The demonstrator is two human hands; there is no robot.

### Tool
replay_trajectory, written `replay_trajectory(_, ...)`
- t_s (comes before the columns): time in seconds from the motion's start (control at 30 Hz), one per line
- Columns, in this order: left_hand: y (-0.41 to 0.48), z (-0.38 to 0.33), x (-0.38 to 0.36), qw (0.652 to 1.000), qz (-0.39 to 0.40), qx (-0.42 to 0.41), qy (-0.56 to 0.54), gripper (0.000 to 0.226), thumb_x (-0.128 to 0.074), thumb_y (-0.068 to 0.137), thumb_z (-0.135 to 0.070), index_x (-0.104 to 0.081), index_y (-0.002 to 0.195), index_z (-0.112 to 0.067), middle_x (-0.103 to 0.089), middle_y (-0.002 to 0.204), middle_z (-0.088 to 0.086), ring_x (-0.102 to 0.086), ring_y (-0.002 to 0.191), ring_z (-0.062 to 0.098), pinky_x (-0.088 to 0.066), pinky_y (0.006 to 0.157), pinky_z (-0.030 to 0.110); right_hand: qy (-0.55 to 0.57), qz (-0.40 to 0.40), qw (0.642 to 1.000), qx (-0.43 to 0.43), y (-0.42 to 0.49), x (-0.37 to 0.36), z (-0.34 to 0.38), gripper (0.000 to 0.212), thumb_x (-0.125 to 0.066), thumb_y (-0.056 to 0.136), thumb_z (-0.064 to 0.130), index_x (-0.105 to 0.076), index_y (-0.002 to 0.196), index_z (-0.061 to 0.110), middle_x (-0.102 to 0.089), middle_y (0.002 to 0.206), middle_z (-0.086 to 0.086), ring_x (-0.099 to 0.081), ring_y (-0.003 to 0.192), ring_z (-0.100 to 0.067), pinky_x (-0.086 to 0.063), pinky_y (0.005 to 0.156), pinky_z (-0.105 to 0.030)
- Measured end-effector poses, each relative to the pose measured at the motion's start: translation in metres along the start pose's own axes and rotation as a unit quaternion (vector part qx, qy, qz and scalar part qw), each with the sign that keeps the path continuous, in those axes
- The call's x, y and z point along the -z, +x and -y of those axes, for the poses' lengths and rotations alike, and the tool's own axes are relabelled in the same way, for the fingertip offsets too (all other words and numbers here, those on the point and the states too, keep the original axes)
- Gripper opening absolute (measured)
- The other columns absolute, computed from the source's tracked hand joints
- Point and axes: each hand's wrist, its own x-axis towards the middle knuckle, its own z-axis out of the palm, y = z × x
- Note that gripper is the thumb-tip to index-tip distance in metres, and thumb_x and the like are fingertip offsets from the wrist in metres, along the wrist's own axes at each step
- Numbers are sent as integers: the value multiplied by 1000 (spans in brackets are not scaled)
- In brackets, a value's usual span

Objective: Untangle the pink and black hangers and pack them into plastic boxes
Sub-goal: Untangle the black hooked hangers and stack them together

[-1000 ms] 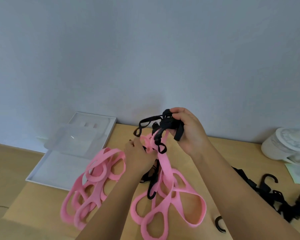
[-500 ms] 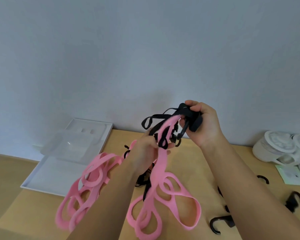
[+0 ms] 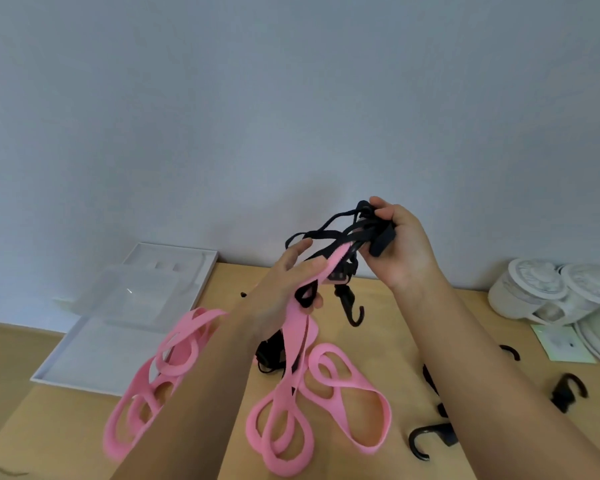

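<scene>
Pink hangers [image 3: 291,330] pinched by left hand [image 3: 281,292], black hangers [image 3: 380,240] gripped by right hand [image 3: 404,247], three loose hooks [image 3: 562,399], one clear box [image 3: 136,296]

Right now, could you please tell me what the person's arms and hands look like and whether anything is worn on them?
Both hands are bare: the left hand and the right hand show no gloves, and no rings can be made out. The left forearm and right forearm are uncovered to the frame's edge, with no sleeve, watch or bracelet in view.
</scene>
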Motion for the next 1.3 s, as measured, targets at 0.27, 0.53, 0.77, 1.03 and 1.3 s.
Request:
replay_trajectory(0.27,-2,10,17,963,33,61,260,59,-79,65,-42,-54,119,-36,-67,99,-8,-66,85,10,-47,77,26,89,-18,996,17,10,-2,14,23,-36,90,2,-58,83,7,-55,80,-6,-47,58,-13,-41,48,-18)
replay_trajectory(0.53,28,52,29,872,-94,79,474,73,-67,79,-18,-29,141,-18,-59,109,4,-60,90,21,-51,79,32,117,-7,993,32,9,9,18,23,-34,90,2,-56,83,6,-55,78,-7,-48,58,-14,-43,48,-17)
replay_trajectory(0.77,33,61,-8,851,-36,60,520,85,-67,80,-43,-20,147,-20,-25,151,2,-24,139,24,-29,110,43,104,-23,993,44,1,28,28,24,-37,88,5,-59,79,8,-60,64,-4,-52,49,-14,-47,49,-17)
replay_trajectory(1.03,49,48,-88,947,38,-78,308,71,-80,71,-12,-31,107,-49,-40,107,-25,-44,93,-19,-38,73,-1,141,-52,988,30,-23,68,32,28,-37,86,8,-60,73,7,-60,59,-4,-51,53,-15,-44,42,-16)
replay_trajectory(1.3,64,84,-128,944,104,92,298,34,-58,90,-39,-51,117,-20,-62,102,-2,-60,88,8,-47,73,21,64,-185,976,93,-56,144,62,26,-38,87,4,-60,74,7,-60,72,-6,-56,66,-16,-48,59,-24)
